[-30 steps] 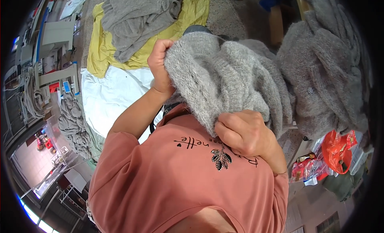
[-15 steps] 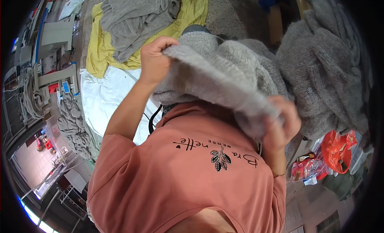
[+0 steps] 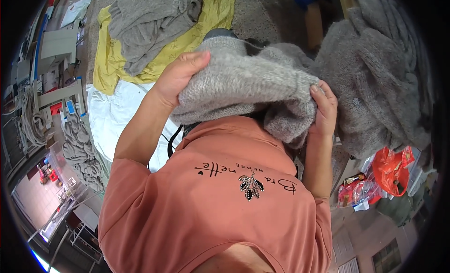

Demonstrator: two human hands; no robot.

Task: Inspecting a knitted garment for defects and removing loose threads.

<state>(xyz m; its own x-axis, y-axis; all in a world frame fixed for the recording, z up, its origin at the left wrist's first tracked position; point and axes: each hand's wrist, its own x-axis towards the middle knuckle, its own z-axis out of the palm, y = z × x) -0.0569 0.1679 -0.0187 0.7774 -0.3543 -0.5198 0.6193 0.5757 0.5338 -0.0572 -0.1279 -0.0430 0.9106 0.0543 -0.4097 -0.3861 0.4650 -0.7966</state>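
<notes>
We see the grey knitted garment [image 3: 251, 83] beyond the pink shirt [image 3: 211, 198], its long axis running crosswise between left hand [image 3: 177, 79] and right hand [image 3: 325, 106], each clamped on one end, neither nearer

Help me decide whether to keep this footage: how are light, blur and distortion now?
In the head view, the left hand, right hand and grey knit garment look fairly sharp; in that head view, a bright strip glares at lower left, shadow darkens the garment's lower folds, and the outer surroundings curve.
</notes>
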